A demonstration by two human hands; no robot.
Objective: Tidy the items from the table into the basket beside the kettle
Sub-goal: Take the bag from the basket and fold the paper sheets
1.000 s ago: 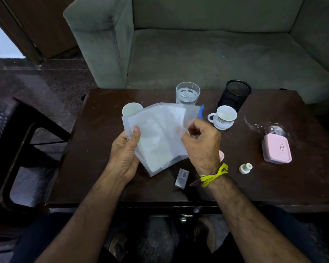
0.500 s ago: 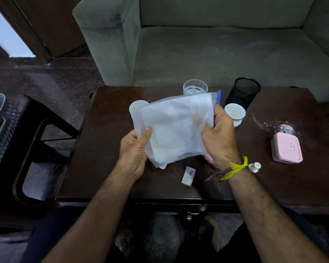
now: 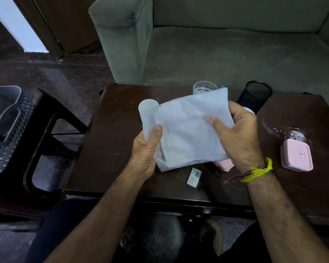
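Dark table [image 3: 112, 149] below a grey sofa [image 3: 235, 54]: both hands, left [image 3: 145, 150] and right [image 3: 239, 141], now grip the white bag [image 3: 188, 130] flatter and squarer than before, probably folded for the basket [image 3: 6, 120] at far left.

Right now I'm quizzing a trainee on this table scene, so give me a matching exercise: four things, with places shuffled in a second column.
Things:
1. white plastic pouch
2. black mesh pen cup
3. pink lidded box
4. small barcoded carton

Places:
A. far side of the table, beside the water glass
B. table's right edge
C. held in both hands
D. flat on the table, below the pouch

Pairs: 1-C, 2-A, 3-B, 4-D
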